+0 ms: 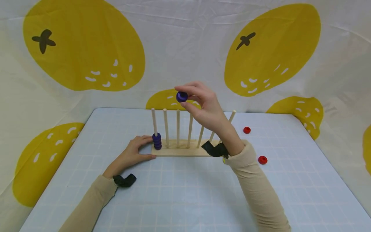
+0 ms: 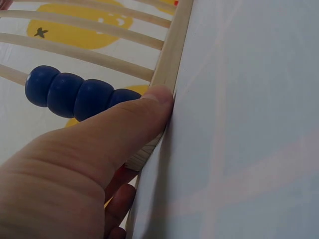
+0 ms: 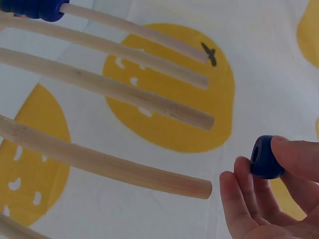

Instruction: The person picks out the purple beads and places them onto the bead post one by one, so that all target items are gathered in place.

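Note:
My right hand pinches a blue bead between thumb and fingers, above the tops of the pegs. The bead's hole shows in the right wrist view, where the bead is apart from the nearest peg end. The wooden peg stand has a long flat base with several upright pegs. Several blue beads are stacked on its leftmost peg. My left hand grips the left end of the base, thumb on the front edge and fingers behind. My right forearm hides part of the stand's right end.
Two red beads lie on the table right of the stand. A bit of something yellow peeks out beside my right wrist. The table has a pale blue checked cover; a white cloth with yellow fruit prints hangs behind.

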The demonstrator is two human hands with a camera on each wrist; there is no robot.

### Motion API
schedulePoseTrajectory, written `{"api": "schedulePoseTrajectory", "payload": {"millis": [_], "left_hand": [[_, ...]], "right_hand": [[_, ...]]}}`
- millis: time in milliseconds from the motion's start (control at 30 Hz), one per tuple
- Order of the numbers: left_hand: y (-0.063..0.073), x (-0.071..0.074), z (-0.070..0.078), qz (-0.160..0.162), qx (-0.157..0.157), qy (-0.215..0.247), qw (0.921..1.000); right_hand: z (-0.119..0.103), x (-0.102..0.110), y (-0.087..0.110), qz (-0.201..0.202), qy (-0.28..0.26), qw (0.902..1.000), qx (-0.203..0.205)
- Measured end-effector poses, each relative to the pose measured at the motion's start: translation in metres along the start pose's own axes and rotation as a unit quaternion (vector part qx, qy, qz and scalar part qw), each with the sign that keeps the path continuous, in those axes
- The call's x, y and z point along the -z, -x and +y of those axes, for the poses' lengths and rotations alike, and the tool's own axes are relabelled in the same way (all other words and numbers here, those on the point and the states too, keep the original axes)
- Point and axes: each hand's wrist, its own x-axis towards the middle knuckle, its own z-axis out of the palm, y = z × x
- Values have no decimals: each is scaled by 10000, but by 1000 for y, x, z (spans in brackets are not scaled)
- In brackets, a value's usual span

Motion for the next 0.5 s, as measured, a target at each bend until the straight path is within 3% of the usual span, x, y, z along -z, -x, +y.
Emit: {"api": "schedulePoseTrajectory", "payload": {"millis": [500], "left_hand": [[1, 1, 1, -63, 116, 110, 9999]], "right_hand": [[0, -21, -17, -375, 164, 9989, 231]]}}
